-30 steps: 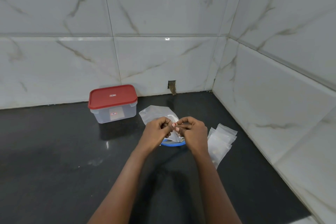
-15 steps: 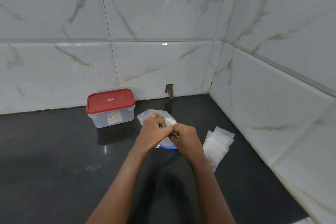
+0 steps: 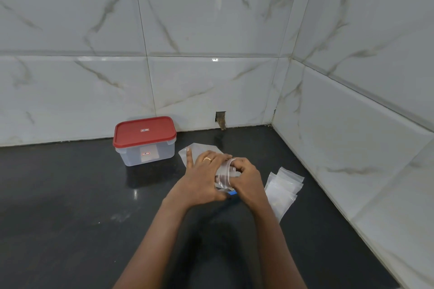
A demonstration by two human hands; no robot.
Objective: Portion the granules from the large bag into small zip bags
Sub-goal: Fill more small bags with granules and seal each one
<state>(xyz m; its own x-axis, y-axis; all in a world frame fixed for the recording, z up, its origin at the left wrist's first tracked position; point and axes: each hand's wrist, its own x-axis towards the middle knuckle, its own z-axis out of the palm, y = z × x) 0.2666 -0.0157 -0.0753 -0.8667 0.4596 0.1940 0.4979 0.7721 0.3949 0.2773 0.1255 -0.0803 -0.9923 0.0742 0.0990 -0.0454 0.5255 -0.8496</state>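
The right hand pinches a small zip bag against the left hand, whose fingers are spread, with the large bag at 12 o'clock and the spare bags at 3 o'clock.

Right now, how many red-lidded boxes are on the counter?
1: the red-lidded plastic box, on the black counter by the back wall, left of the large clear bag. None looks hidden.

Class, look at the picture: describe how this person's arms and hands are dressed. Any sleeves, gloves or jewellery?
Both forearms are bare: no sleeves, gloves or watch show. The left hand wears one gold ring on a finger. The right hand wears nothing that can be seen.
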